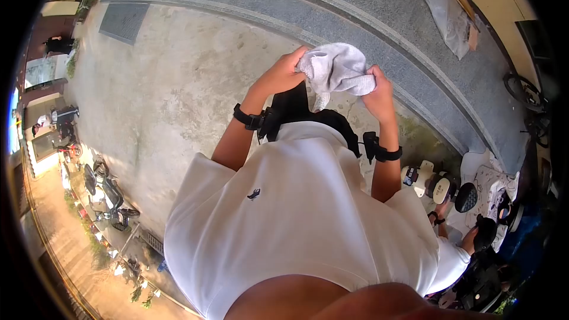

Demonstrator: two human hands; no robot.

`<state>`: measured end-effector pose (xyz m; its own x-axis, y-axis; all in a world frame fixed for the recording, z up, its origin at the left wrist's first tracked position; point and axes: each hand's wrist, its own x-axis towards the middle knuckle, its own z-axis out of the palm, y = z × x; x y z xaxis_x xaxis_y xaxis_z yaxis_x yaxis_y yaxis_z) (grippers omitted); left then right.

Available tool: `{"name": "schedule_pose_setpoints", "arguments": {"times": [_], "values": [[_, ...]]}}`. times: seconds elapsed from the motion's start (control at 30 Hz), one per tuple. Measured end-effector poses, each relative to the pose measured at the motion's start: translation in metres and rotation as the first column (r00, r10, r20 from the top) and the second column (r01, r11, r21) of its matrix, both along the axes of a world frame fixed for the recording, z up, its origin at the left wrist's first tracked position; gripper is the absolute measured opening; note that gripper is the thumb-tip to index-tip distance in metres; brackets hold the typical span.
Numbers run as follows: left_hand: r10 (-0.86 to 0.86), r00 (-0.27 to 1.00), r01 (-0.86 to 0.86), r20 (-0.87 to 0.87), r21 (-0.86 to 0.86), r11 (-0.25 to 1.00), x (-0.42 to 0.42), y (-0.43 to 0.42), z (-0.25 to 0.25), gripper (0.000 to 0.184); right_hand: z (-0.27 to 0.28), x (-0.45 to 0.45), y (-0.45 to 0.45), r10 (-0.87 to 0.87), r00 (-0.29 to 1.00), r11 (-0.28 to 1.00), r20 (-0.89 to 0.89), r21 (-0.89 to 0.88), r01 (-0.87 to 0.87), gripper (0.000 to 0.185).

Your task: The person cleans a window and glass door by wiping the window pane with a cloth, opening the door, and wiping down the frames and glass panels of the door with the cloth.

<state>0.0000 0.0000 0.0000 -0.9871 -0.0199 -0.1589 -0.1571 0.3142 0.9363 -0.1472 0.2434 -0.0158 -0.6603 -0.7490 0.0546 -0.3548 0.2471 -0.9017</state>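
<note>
Near the upper middle of the frame, the left hand (285,74) and the right hand (378,93) are holding a crumpled pale grey cloth (339,66) between them. The left fingers are closing on its left edge, and the right fingers are gripping its lower right edge, while the bunched middle is arching upward and a small end is hanging below. Black wrist straps (249,118) are circling both wrists, and a white shirt (308,213) is filling the lower middle. Bare concrete (189,83) is spreading across the left half, with grey steps (385,29) curving from the top toward the right. A clear plastic sheet (441,15) is lying at the upper right. A motorbike (108,192) is standing at the lower left, and at the lower right another person's white sleeve (453,265) is showing beside the shirt.
</note>
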Motion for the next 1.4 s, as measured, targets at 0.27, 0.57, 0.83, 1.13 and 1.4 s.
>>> {"name": "schedule_pose_setpoints", "arguments": {"times": [0.27, 0.57, 0.83, 1.13, 1.4], "values": [[0.335, 0.879, -0.183, -0.339, 0.41, 0.894, -0.17, -0.097, 0.027, 0.044, -0.013, -0.146, -0.113, -0.333, 0.933, 0.932, -0.138, 0.099, 0.347, 0.029], [-0.354, 0.934, 0.357, -0.049, 0.106, 0.928, -0.36, -0.209, 0.103, 0.028, 0.049, -0.348, -0.214, -0.287, 0.928, 0.958, 0.238, 0.085, 0.275, 0.042], [-0.205, 0.973, 0.208, -0.103, 0.019, 0.978, -0.461, -0.262, 0.2, 0.027, 0.162, -0.398, -0.239, -0.217, 0.64, 0.971, 0.737, 0.23, 0.064, 0.039], [-0.418, 0.899, 0.435, -0.128, 0.157, 0.887, -0.584, -0.235, 0.199, 0.083, 0.171, -0.485, -0.26, -0.08, 0.617, 0.846, 0.783, -0.274, 0.457, 0.053], [-0.436, 0.9, 0.435, -0.023, 0.119, 0.893, -0.734, -0.236, 0.27, 0.077, 0.208, -0.631, -0.283, -0.244, 0.715, 0.754, 0.656, -0.335, 0.565, 0.042]]}}
